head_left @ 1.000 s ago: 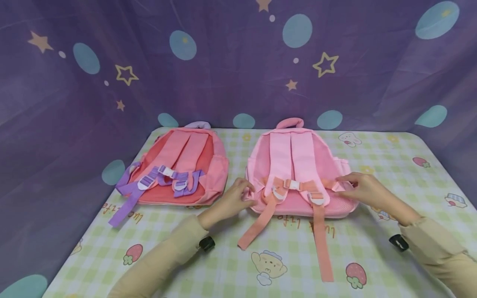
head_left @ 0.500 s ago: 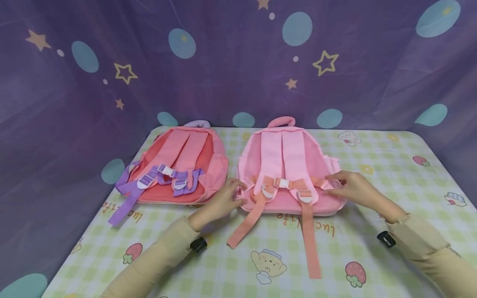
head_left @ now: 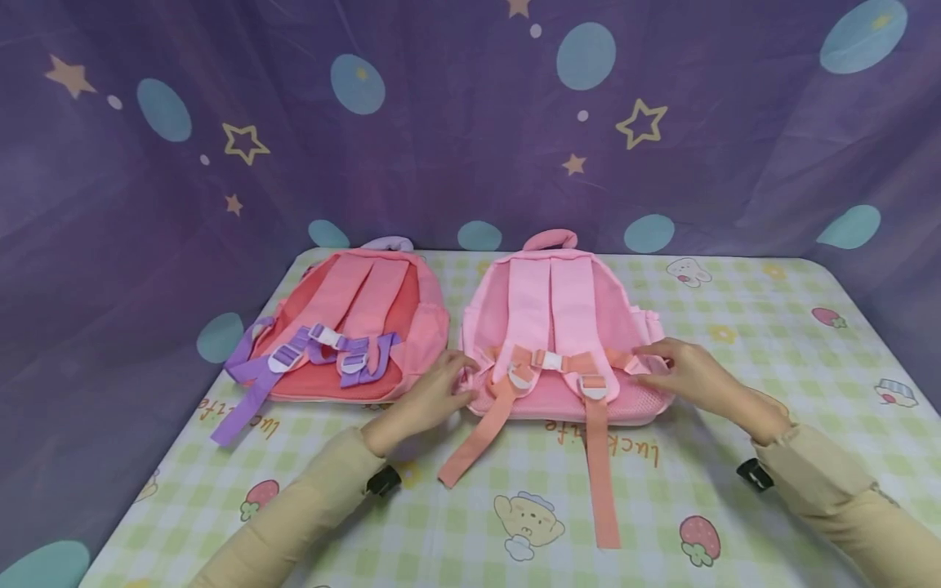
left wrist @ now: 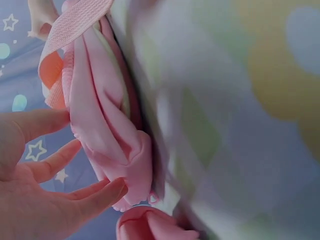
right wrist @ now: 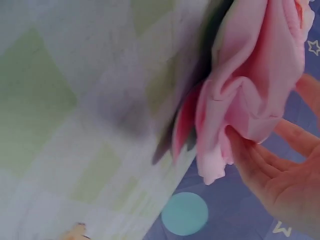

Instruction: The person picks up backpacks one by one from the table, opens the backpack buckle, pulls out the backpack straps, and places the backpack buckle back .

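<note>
A pink backpack (head_left: 569,400) lies back side up on the table, its shoulder straps (head_left: 531,306) facing up. A white buckle (head_left: 553,360) joins its orange webbing, and two orange strap ends (head_left: 603,482) hang toward me. My left hand (head_left: 432,396) touches the backpack's lower left side with extended fingers. On the lower right side, my right hand (head_left: 694,380) touches the side pocket (right wrist: 245,100), thumb and fingers spread. In the left wrist view, fingertips (left wrist: 112,190) rest against the pink side fabric (left wrist: 112,125).
A coral backpack (head_left: 338,327) with purple webbing (head_left: 253,396) lies close by on the left, near my left hand. The green checked tablecloth (head_left: 794,376) covers the table. A purple patterned curtain (head_left: 470,147) hangs behind and at the sides.
The pink backpack has slid left along the table, closer to the coral one. Both hands have moved left with it, staying at its sides. The coral backpack stays in place.
</note>
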A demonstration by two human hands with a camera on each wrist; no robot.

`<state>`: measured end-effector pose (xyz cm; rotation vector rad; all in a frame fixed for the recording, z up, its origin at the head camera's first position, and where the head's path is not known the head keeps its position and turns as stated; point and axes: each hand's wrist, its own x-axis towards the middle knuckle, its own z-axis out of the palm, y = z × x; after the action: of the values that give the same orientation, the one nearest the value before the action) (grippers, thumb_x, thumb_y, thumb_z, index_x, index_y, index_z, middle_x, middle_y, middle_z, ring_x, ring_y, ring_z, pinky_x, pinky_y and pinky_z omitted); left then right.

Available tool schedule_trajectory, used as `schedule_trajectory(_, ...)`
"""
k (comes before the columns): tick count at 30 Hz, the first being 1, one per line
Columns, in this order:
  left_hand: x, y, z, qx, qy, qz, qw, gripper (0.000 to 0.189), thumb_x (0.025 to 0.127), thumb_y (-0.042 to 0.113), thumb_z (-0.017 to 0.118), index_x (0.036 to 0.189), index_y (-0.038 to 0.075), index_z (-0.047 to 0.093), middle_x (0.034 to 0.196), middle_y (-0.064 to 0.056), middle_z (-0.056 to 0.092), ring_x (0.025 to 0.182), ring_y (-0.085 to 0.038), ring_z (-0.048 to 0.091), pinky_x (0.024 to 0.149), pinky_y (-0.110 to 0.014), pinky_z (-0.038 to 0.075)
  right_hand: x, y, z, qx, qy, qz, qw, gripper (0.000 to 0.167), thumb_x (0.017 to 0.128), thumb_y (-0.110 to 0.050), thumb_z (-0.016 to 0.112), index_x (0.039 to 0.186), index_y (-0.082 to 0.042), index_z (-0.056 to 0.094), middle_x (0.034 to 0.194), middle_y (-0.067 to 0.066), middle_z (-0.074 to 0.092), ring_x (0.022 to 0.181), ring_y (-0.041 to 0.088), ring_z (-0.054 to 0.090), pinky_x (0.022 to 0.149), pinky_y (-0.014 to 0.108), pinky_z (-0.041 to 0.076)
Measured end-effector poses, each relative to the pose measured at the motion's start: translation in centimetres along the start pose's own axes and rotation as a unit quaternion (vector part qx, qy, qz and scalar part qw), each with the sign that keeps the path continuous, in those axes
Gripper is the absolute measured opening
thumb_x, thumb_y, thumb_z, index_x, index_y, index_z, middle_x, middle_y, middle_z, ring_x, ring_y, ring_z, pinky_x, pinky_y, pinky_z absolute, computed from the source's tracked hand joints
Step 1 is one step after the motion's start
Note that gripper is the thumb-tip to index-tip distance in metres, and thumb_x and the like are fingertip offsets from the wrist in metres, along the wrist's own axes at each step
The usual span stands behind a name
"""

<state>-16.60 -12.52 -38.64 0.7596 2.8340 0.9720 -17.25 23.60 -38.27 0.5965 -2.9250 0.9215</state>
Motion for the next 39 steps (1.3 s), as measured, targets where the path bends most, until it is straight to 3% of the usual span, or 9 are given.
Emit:
schedule_trajectory(6,0.4,0.6,-0.8,0.028,0.012,0.009,0.9995,0.027,0.078,0.009,0.062,0.103,0.002,0.056,0.113,-0.016,0.047,0.098,-0.025,0.047,0.085,-0.038,0.041,-0.5,-1.5,-1.3,-0.05,-0.005,0.0,0.9988,0.041,0.082,-0.023,0.063,0.112,0.004,0.057,0.112,0.026,0.053,0.105,0.04,0.048,0.084,0.053,0.039)
schedule_trajectory(9,1.0,1.1,-1.2,0.026,0.028,0.031,0.9988,0.025,0.079,0.007,0.06,0.103,0.0,0.056,0.112,-0.015,0.05,0.105,-0.027,0.047,0.091,-0.039,0.038,-0.2,-2.4,-1.7,-0.066,0.006,-0.016,0.9977,0.038,0.082,-0.019,0.062,0.112,0.004,0.057,0.113,0.026,0.053,0.108,0.04,0.046,0.087,0.053,0.036)
schedule_trajectory(14,2.4,2.0,-1.3,0.03,0.044,0.068,0.9963,0.022,0.081,0.009,0.06,0.102,0.002,0.057,0.106,-0.011,0.055,0.101,-0.023,0.05,0.09,-0.036,0.039,0.7,-3.8,-1.5,-0.024,-0.009,-0.027,0.9993,0.036,0.081,-0.017,0.064,0.111,0.002,0.059,0.109,0.018,0.059,0.107,0.035,0.05,0.087,0.05,0.038)
schedule_trajectory(23,4.3,3.5,-0.6,0.025,-0.016,0.07,0.9971,0.026,0.082,0.013,0.058,0.106,0.002,0.056,0.107,-0.01,0.054,0.095,-0.023,0.05,0.083,-0.033,0.042,2.3,-5.0,-0.2,0.022,-0.017,-0.071,0.9971,0.028,0.078,-0.004,0.064,0.104,0.006,0.061,0.099,0.018,0.062,0.094,0.032,0.057,0.079,0.047,0.045)
schedule_trajectory(28,5.2,4.2,-0.1,0.025,-0.039,0.083,0.9954,0.028,0.082,0.012,0.058,0.107,0.0,0.055,0.106,-0.011,0.054,0.099,-0.023,0.05,0.087,-0.033,0.04,2.9,-5.4,0.6,0.035,-0.033,-0.067,0.9966,0.027,0.079,-0.003,0.061,0.104,0.005,0.061,0.1,0.018,0.062,0.096,0.033,0.056,0.08,0.047,0.044)
schedule_trajectory(35,6.3,4.7,0.6,0.037,-0.054,0.099,0.9929,0.028,0.084,0.014,0.058,0.109,0.0,0.055,0.107,-0.013,0.055,0.101,-0.024,0.05,0.089,-0.032,0.039,3.6,-6.0,1.7,0.049,-0.047,-0.051,0.9964,0.028,0.082,-0.015,0.063,0.104,0.002,0.062,0.102,0.015,0.063,0.096,0.03,0.056,0.08,0.047,0.044)
schedule_trajectory(39,7.0,4.8,1.0,0.05,-0.052,0.107,0.9916,0.026,0.086,0.015,0.056,0.108,0.001,0.056,0.105,-0.012,0.056,0.098,-0.023,0.051,0.088,-0.031,0.039,4.1,-6.3,2.1,0.051,-0.044,-0.049,0.9965,0.028,0.081,-0.014,0.064,0.103,0.002,0.063,0.1,0.015,0.063,0.095,0.029,0.056,0.08,0.045,0.044)
